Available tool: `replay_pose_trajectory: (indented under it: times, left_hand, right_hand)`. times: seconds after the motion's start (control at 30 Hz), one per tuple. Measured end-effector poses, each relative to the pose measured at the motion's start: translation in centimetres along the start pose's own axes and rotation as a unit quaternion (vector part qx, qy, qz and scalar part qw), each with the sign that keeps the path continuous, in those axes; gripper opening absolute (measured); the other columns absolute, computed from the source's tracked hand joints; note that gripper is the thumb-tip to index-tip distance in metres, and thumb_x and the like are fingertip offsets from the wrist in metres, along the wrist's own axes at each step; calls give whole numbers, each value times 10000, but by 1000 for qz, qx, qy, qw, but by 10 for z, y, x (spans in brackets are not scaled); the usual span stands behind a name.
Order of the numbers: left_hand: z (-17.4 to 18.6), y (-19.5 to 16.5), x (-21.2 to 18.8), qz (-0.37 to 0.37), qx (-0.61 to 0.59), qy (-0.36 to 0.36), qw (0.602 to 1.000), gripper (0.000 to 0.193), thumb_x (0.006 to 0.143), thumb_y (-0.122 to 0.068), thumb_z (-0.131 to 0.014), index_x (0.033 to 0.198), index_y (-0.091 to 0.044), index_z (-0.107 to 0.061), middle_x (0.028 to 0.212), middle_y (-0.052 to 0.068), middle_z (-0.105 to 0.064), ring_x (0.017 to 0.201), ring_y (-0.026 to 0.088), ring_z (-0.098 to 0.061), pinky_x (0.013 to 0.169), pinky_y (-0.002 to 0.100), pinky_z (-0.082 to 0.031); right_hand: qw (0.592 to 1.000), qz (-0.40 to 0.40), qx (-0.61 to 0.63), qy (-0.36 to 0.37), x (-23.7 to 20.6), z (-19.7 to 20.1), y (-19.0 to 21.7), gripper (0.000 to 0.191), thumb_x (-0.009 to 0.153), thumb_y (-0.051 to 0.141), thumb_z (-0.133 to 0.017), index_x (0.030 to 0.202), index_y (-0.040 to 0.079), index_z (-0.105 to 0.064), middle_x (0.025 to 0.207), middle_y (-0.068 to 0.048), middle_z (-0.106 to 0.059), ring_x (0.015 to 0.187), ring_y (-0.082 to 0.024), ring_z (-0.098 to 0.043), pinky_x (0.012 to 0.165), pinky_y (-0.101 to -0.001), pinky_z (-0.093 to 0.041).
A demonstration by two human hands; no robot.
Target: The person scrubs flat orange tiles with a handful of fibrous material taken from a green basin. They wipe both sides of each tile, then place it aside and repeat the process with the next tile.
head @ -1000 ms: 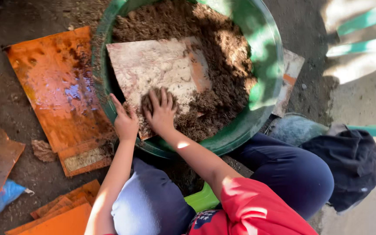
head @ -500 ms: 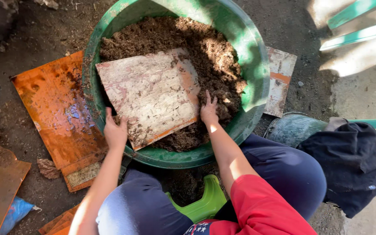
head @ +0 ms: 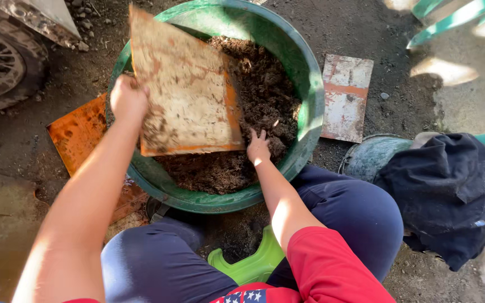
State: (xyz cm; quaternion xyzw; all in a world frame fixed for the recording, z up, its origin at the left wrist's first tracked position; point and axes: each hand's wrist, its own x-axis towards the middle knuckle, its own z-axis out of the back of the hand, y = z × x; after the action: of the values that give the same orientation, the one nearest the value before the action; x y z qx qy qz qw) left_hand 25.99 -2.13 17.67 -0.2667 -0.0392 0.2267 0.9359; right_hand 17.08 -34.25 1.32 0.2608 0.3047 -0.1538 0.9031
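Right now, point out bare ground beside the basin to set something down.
Free: dirt between the basin and the small tile, and above that tile. Crowded: left side, with orange sheet and wheel; the dark cloth fills the right.

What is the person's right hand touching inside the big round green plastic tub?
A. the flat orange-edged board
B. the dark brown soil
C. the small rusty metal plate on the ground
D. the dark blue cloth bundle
B: the right hand presses its fingers into the dark brown soil in the big round green plastic tub, while the left hand grips the flat orange-edged board.
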Motion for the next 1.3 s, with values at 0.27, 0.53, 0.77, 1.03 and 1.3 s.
replay_pose_trajectory:
  times: [0.27,0.53,0.77,1.03,1.3]
  left_hand:
    - [93,-133,41,-414,175,-81,889,269,972,-165,-782,1195,-69,-667,974,199,-714,873,400,-665,741,500,-516]
    - [107,-158,28,-437,415,74,795,387,921,-38,-569,1278,-181,-611,1026,120,-696,821,288,-698,691,402,-579]
    - [105,-21,-23,-620,444,56,645,230,860,-132,-640,1080,-184,-599,1024,47,-642,997,261,-682,691,329,-613]
    - [95,110,-70,-514,468,310,648,437,738,-103,-674,1160,-106,-561,1131,66,-592,1054,247,-653,763,338,-614]
    - [40,51,-38,-116,169,198,959,619,854,-452,-792,1300,-76,-583,1310,167,-645,1228,358,-634,1054,439,-497]
  right_hand:
    - [998,23,57,-26,2,-15,-6,772,903,-72,-484,1541,343,-354,1667,-118,-135,1426,-418,-351,1023,-532,-507]
    - [999,12,44,0,5,-14,-2,838,892,-110,-480,1564,352,-288,1673,-123,-91,1425,-433,-337,983,-501,-545]
    - [1000,5,22,15,5,-14,-2,913,871,-132,-500,1578,376,-225,1657,-127,-69,1443,-434,-280,982,-504,-532]
    - [999,3,40,-10,1,-14,-1,894,865,-150,-485,1570,358,-273,1676,-113,-92,1453,-422,-300,956,-482,-558]
    - [1000,-13,-14,-21,3,-22,2,863,899,-76,-508,1590,360,-232,1681,-119,-71,1437,-409,-329,1006,-478,-527]
